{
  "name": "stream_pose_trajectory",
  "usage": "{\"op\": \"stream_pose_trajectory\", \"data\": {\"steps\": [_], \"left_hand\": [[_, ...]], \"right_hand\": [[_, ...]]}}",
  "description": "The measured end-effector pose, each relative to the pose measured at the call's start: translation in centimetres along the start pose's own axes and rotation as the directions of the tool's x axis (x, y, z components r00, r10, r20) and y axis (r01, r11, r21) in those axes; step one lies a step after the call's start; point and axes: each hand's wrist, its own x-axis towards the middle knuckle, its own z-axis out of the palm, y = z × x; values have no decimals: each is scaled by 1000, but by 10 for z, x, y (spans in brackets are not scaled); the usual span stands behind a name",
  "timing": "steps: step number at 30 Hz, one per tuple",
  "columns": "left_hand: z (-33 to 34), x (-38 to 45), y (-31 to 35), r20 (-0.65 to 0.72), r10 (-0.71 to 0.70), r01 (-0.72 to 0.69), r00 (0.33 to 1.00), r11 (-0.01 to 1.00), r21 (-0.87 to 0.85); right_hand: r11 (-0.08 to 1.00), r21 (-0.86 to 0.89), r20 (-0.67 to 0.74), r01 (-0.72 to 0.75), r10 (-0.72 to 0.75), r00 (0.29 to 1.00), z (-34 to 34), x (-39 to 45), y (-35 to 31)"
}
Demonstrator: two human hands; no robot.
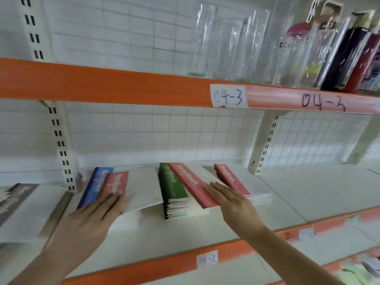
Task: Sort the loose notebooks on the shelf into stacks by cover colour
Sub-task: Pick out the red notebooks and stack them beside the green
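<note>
Notebooks with a coloured spine band and white covers lie on the white shelf (308, 192). At the left, a red notebook (116, 183) lies on a blue one (96, 185); my left hand (90, 219) rests flat on the near end of the red one, fingers straight. In the middle stands a thick green stack (171, 186) with another red notebook (191, 183) lying askew on top. To the right is a red stack (232, 178). My right hand (232, 201) lies with straight fingers between that askew red notebook and the red stack, touching the stack's near end.
A grey-banded notebook (14, 199) lies at the far left beyond the slotted upright (61, 145). The upper orange shelf rail (123, 87), labelled 04-3, carries clear plastic sleeves (230, 44) and dark packets (345, 58). A wire grid backs the shelf. An orange rail (164, 266) edges the front.
</note>
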Motion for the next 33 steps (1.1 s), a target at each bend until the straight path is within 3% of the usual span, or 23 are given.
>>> {"op": "stream_pose_trajectory", "data": {"steps": [3, 8, 12, 15, 19, 26, 30, 33], "left_hand": [[16, 42, 43, -150, 45, -45, 988, 999, -3], [42, 82, 98, -179, 29, -46, 984, 995, -93], [53, 118, 135, -219, 92, -115, 971, 989, -95], [64, 140, 153, -216, 140, -164, 966, 982, -97], [80, 164, 167, -216, 157, -186, 964, 975, -120], [101, 217, 202, -184, 163, -200, 969, 959, -203], [112, 250, 236, -142, 187, -217, 972, 946, -241], [121, 272, 261, -62, 209, -218, 976, 937, -272]], "right_hand": [[996, -68, 95, -60, 67, 993, -5, -22, 59], [990, -112, 187, -85, 105, 977, 9, -40, 138], [979, -133, 258, -154, 184, 948, 20, -35, 177], [981, -60, 410, -183, 191, 892, 32, -32, 194], [945, 89, 665, -314, 179, 725, 41, -25, 204], [950, 184, 707, -254, 51, 705, 34, -16, 211], [882, 62, 627, -467, 330, 706, 31, -20, 231], [863, -82, 616, -499, 438, 655, 20, -26, 249]]}}
